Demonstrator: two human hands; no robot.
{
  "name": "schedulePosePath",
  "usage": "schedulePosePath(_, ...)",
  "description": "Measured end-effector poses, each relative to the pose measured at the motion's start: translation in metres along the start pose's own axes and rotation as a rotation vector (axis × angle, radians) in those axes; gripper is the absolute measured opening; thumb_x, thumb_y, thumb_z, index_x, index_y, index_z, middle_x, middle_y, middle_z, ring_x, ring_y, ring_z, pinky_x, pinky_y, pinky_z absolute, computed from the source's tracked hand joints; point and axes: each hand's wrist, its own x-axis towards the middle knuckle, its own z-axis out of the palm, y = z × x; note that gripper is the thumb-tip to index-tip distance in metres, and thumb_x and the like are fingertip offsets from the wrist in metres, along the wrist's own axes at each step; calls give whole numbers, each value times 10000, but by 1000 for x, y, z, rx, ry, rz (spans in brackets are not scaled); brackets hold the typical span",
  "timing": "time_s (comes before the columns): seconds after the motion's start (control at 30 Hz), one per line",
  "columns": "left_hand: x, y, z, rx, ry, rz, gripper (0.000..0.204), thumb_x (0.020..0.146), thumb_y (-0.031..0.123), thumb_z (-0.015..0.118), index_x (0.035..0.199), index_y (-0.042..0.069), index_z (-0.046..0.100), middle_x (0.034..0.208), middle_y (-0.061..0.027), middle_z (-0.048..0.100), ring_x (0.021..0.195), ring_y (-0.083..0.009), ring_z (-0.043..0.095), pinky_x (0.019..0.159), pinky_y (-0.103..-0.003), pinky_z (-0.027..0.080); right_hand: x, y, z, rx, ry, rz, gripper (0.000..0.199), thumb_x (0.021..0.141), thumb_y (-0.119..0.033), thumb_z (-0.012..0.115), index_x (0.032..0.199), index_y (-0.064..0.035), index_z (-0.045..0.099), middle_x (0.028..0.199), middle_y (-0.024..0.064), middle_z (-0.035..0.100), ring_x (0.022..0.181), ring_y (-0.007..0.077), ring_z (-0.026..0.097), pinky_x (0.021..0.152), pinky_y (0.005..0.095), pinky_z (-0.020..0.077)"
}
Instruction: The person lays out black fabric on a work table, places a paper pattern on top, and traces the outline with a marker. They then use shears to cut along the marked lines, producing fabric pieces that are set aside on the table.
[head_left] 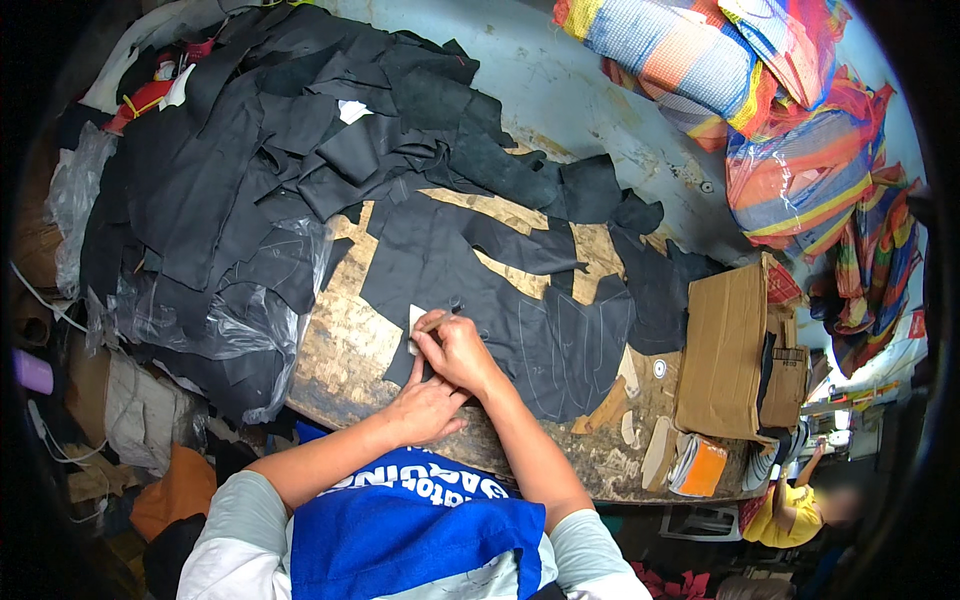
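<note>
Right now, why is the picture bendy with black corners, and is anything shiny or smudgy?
In the head view, the fisheye lens bends the workbench edge and blackens the corners; in the head view, glare streaks the clear plastic on the left; in the head view, the person in yellow has a blurred head.

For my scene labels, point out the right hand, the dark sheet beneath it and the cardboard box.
Right hand (pixel 464 354), head view: its back.
Dark sheet (pixel 496 312), head view: near its middle.
Cardboard box (pixel 722 360), head view: large side.

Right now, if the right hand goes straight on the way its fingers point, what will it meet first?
Likely the pale piece on the black sheet, just ahead of the right hand; whether they already touch, I cannot tell.
</note>
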Motion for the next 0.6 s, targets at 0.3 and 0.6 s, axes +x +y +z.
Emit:
schedulePosePath(0.3,2,3,-6,-8,-86,-58,588,817,355,592,1323,114,414,1383,-123,346,1336,-272,251,1038,-669,82,28,12,13,-74,248,-32,107,767,-28,622,717,67,618,798,160,647,661,307,626,592,339,485)
schedulePosePath(0.6,2,8,-5,54,-68,-72,538,806,361,594,1294,171,470,1382,-147,349,1331,-285,262,1028,-681,89,22,14,12,30,277,31,90,787,-30,612,832,47,630,796,161,642,673,298,625,619,338,496)
